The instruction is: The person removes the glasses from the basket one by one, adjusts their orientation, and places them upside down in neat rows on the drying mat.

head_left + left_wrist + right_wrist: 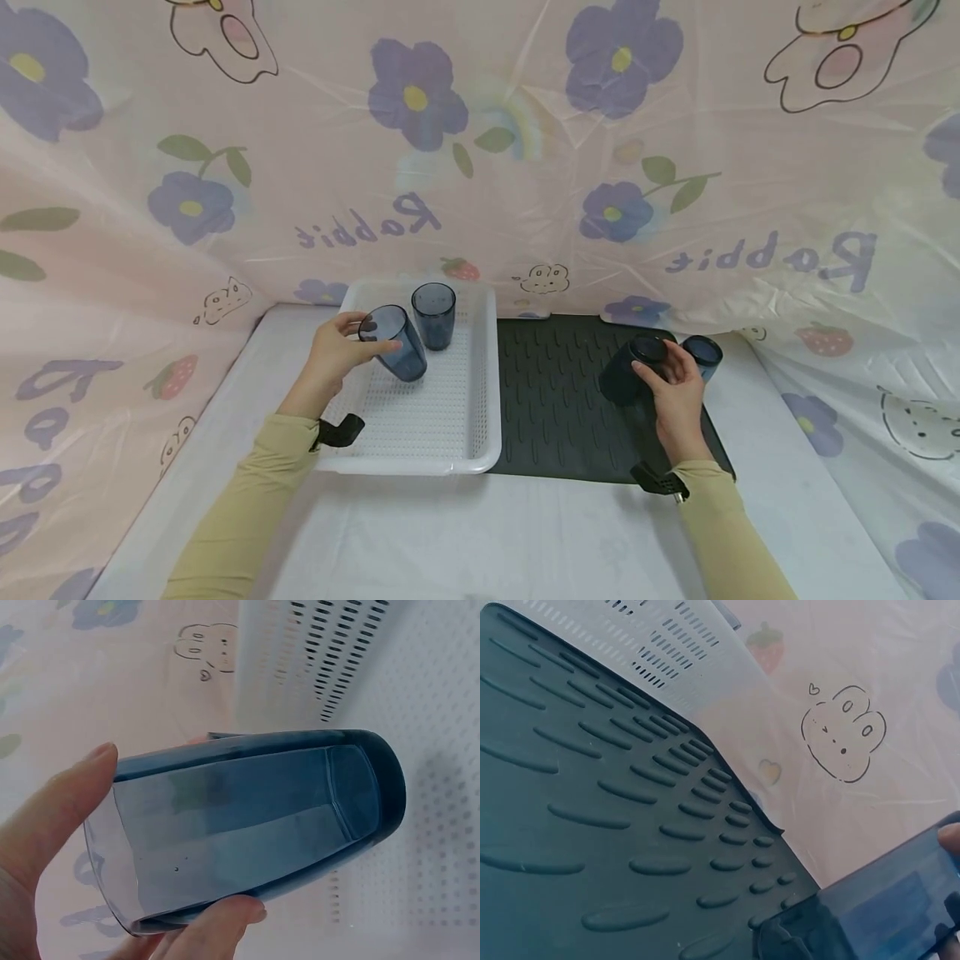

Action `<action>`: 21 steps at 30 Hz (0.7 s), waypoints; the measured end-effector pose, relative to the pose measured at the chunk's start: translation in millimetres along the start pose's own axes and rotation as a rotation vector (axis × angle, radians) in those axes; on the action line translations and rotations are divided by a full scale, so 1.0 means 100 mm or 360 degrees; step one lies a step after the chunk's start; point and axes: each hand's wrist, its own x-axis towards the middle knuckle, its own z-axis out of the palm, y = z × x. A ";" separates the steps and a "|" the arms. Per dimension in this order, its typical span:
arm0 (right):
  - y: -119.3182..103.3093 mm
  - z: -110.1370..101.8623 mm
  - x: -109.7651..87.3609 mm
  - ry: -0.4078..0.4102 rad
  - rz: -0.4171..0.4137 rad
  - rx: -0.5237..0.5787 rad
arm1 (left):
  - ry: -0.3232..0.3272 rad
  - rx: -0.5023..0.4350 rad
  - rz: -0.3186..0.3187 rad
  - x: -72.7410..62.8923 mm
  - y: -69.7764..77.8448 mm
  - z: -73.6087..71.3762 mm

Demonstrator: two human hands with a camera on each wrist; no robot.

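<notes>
My left hand (337, 354) grips a blue-tinted drinking glass (405, 354) near its rim, thumb on one side and fingers on the other. That glass is tilted over the white perforated basket (492, 400), its thick base (386, 787) pointing toward the basket in the left wrist view. A second blue glass (435, 321) stands upright at the back of the basket. Over the dark ridged mat (562, 400), my right hand (678, 408) holds another dark blue glass (622, 379) between thumb and fingers. Only part of this glass (877, 907) shows in the right wrist view.
Just beyond my right hand, another blue glass (705, 354) is at the mat's right edge, partly hidden by the fingers. Basket and mat lie side by side on a white-covered table (450, 533). A patterned plastic sheet (510, 208) hangs behind and at the sides.
</notes>
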 end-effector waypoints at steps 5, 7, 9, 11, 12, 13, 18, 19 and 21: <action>0.00 0.01 0.01 0.0000 0.0014 -0.0018 | -0.0011 -0.0085 0.0023 -0.04 0.06 -0.01; 0.00 0.01 0.01 0.0003 0.0021 -0.0019 | -0.0012 -0.0114 0.0032 -0.06 0.07 -0.01; -0.01 0.01 0.00 0.0006 0.0028 -0.0017 | -0.0013 -0.0130 0.0043 -0.06 0.08 -0.01; -0.01 0.01 0.00 0.0011 0.0034 -0.0016 | -0.0005 -0.0160 0.0037 -0.06 0.09 0.00; -0.01 0.01 0.00 0.0013 0.0034 -0.0013 | -0.0002 -0.0171 0.0034 -0.06 0.09 -0.01; -0.01 0.02 0.00 0.0013 0.0032 -0.0012 | 0.0000 -0.0193 0.0028 -0.06 0.09 -0.01; -0.02 0.02 0.01 0.0010 0.0034 -0.0007 | 0.0009 -0.0328 -0.0007 -0.06 0.09 0.01; -0.02 0.02 0.01 0.0009 0.0035 -0.0004 | 0.0008 -0.0364 -0.0008 -0.06 0.10 0.01; -0.02 0.02 0.01 0.0005 0.0038 -0.0001 | 0.0000 -0.0428 -0.0004 -0.06 0.11 0.02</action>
